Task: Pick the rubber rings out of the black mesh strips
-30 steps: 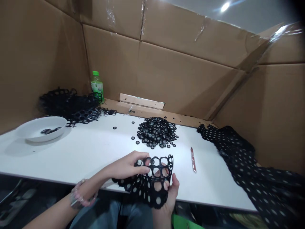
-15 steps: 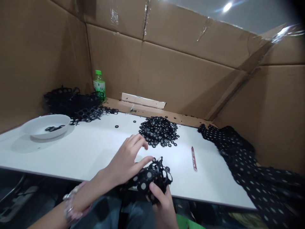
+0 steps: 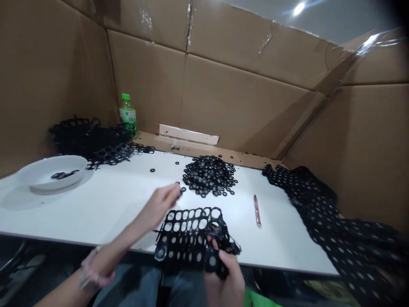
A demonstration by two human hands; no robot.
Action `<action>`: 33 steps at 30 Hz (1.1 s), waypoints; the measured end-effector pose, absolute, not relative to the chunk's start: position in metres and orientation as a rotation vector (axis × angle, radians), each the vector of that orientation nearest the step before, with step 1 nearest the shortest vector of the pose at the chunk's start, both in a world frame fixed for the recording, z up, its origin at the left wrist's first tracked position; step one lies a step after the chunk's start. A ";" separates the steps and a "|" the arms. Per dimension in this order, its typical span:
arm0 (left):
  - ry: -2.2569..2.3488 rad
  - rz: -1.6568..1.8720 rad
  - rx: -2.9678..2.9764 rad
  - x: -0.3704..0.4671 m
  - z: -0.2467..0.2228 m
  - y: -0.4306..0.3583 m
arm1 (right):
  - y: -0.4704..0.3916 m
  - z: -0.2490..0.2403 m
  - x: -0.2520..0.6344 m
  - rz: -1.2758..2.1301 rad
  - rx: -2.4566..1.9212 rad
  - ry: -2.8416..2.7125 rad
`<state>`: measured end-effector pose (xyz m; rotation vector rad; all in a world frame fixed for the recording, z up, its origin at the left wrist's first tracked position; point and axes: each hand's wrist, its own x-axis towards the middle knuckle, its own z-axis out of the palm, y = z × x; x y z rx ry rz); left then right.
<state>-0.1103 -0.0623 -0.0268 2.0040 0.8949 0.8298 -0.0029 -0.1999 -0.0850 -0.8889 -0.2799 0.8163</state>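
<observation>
A black rubber lattice sheet point(image 3: 187, 232) with round holes lies flat at the table's near edge, some holes still filled with discs. My right hand point(image 3: 225, 277) grips its crumpled near-right corner from below the edge. My left hand point(image 3: 161, 204) reaches over the table just left of the sheet, fingertips pinched around a small black ring close to the pile of black rings point(image 3: 209, 175).
A white bowl point(image 3: 47, 172) with a few black pieces sits at the left, beside a heap of emptied black lattice point(image 3: 92, 143) and a green bottle point(image 3: 128, 115). A red pen-like tool point(image 3: 256, 211) lies right of the sheet. More dotted sheets point(image 3: 322, 213) drape at right. Cardboard walls surround the table point(image 3: 105, 204).
The bunched sheet has been spread flat on the table edge. My left hand left the sheet and moved forward toward the ring pile. My right hand dropped lower on the sheet's corner.
</observation>
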 end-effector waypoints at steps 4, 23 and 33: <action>0.960 0.953 2.203 -0.082 -0.029 -0.011 | -0.202 -0.076 0.000 1.048 -0.779 -0.063; 0.649 0.460 2.384 -0.094 -0.016 -0.100 | -0.190 -0.084 -0.003 1.145 -0.726 0.029; 0.562 0.382 2.355 -0.092 -0.016 -0.109 | -0.192 -0.083 -0.006 1.031 -0.840 -0.076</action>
